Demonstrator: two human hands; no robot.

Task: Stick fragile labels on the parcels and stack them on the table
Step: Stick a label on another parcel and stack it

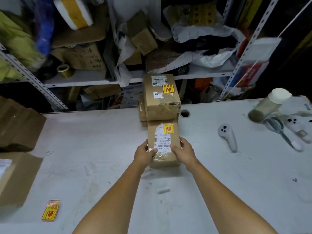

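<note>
A strip of yellow fragile labels (50, 210) lies flat on the near left part of the white desk (101, 149), just beside a cardboard box (15, 176) at the left edge. A second, darker box (16, 125) sits behind the first. Both bare forearms reach forward over the desk centre. The left hand (145, 153) grips the left side of a brown parcel (173, 137), thumb on top and fingers (154, 152) curled onto the taped surface. The right hand (184, 152) grips the right side in the same manner, thumb across the top edge. The parcel lies lengthwise at desk centre; whether it rests fully on the surface cannot be determined. It carries a white shipping label (163, 143) and, at its far end, a yellow fragile label (168, 128). The far end of the parcel is just beside the base of a stack of parcels (160, 105) at the far edge of the desk. The top parcel of the stack carries its own fragile sticker (168, 89). A round hole (185, 114) in the desk lies to the right of the stack. Further right lie a white controller (227, 135), scissors (278, 130) and a tilted bottle (268, 105) with a white cap. Behind the desk, a metal shelf (84, 80) holds a tape roll (65, 70), cardboard and bags.
</note>
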